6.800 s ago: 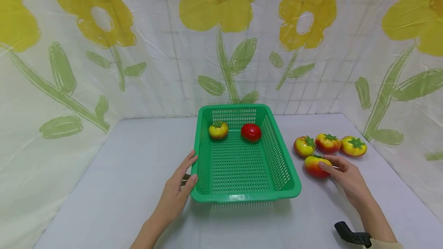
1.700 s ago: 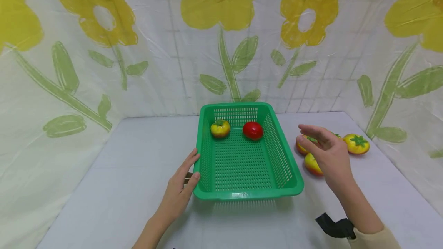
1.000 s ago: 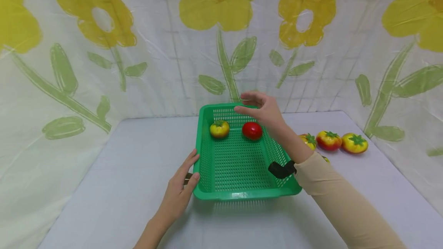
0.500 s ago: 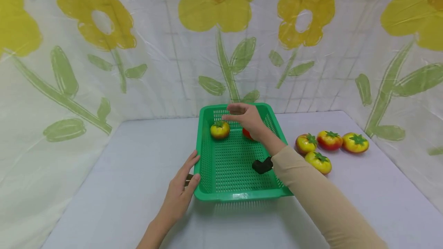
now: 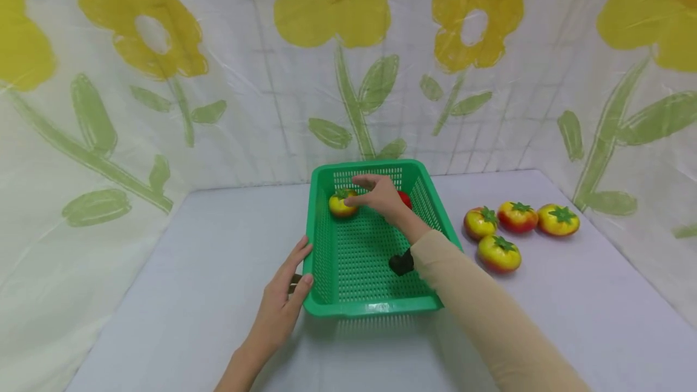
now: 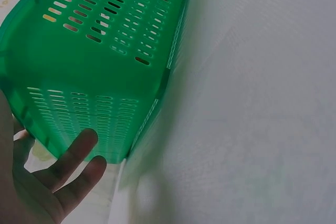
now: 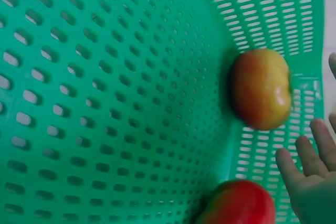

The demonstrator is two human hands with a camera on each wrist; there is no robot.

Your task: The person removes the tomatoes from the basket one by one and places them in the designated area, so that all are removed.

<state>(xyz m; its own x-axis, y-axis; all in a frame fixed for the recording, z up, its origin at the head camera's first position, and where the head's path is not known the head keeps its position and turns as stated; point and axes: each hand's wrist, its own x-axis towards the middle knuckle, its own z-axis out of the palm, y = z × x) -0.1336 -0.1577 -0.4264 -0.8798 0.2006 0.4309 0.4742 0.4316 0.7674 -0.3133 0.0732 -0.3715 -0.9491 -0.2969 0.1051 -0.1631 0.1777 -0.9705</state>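
In the head view my right hand hovers inside the green basket, fingers apart beside a yellow-red toy tomato with a green stem top. The right wrist view shows a gap between its fingers and that tomato. A red tomato lies near the same end, partly hidden by the hand. My left hand touches the basket's left rim with thumb and forefinger tips; its other fingers reach below the rim. Those fingers look fairly straight by the outer wall in the left wrist view.
Several yellow-red tomatoes sit in a cluster right of the basket, among them a front one and a rightmost one. A white table carries everything. Behind stands a sheet printed with yellow flowers.
My right hand has let go of the front tomato on the table, crossed leftward over the basket rim and lowered beside the yellow-red tomato inside. The left hand keeps its place.
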